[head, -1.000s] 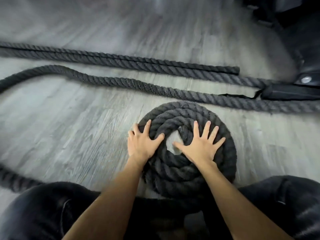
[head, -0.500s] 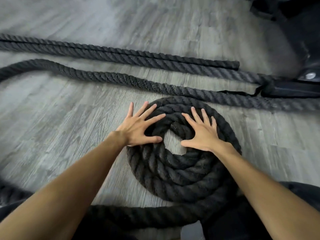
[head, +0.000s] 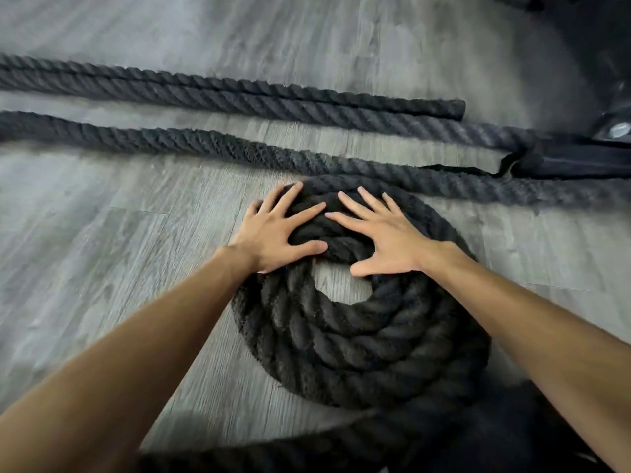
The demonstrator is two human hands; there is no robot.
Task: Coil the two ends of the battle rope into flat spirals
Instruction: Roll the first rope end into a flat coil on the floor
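Battle rope coil: thick black twisted rope, coarse and fuzzy in the strands, wound flat on the floor in about three or four turns. Round spiral with a small open centre where grey planks show through. It lies in the middle of the view, its far edge touching or just beside a straight run of the same rope.

Left hand: flat, fingers spread wide and straight, pressing down on the far-left arc of the coil. Thumb points inward along the inner turn.

Right hand: likewise flat and splayed on the far-right arc, thumb lying at the rim of the centre opening. Neither hand curls round the rope. Index fingertips near each other but apart. Both forearms bare.

Farther back, two more rope lengths lie side by side, roughly parallel; the rear one ends in a blunt, smooth-bound tip.

To the right, a black webbing strap wraps the rope near a dark equipment base with a shiny metal bolt head.

A loose tail of rope curves along the near edge, blurred.

Floor: grey wood-grain planks, matte, streaky.
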